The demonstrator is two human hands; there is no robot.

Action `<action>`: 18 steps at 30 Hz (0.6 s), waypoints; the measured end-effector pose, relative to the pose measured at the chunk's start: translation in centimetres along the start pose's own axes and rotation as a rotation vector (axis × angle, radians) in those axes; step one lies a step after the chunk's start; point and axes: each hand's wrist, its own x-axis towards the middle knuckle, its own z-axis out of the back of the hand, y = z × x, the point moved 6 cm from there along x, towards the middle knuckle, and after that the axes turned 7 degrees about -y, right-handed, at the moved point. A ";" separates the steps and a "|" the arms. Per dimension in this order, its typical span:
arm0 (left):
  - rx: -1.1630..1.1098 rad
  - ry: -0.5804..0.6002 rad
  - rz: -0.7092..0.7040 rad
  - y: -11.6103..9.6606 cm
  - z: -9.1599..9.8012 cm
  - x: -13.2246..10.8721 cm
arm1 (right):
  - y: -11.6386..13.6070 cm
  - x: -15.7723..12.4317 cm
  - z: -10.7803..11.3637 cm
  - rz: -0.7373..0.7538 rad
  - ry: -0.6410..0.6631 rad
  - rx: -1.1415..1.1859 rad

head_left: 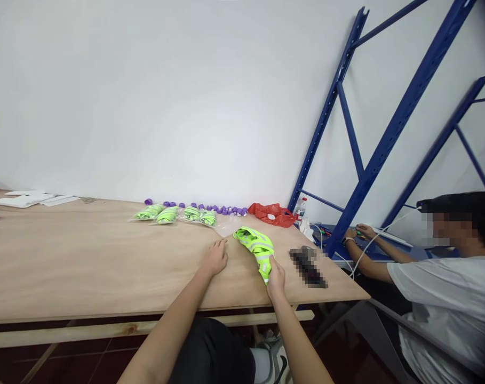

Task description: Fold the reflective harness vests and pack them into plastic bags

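A neon yellow-green bundle with silvery reflective stripes (256, 245) is gripped at its lower end by my right hand (277, 277). Its upper part leans left over the wooden table. My left hand (215, 257) rests on the tabletop to the left of the bundle, fingers lying flat and holding nothing. Behind it, several similar striped bundles in clear plastic bags (167, 215) lie in a row. Small purple items (222, 209) are lined up along the wall behind them.
The wooden table (86, 256) carries a red plastic bag (272, 214), a bottle (301, 208), a blurred dark object (308, 266) and white papers (30, 199). Blue metal frames (386, 133) stand at the right, where a person in a white shirt (446, 298) sits working.
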 end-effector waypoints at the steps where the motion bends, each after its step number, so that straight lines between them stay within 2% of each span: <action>1: 0.018 0.001 0.018 0.1 0.0 0.2 | 0.0 0.0 0.2 -0.002 -0.020 0.024; 11: 0.188 -0.050 0.228 2.3 -0.8 3.8 | -0.3 0.0 0.8 -0.098 -0.063 0.143; 15: 0.148 0.016 0.112 1.4 -2.5 5.3 | -0.3 -0.5 0.7 -0.132 -0.078 0.137; 18: 0.075 0.074 0.010 0.5 -3.8 6.2 | -0.7 -1.5 0.6 -0.166 -0.040 0.091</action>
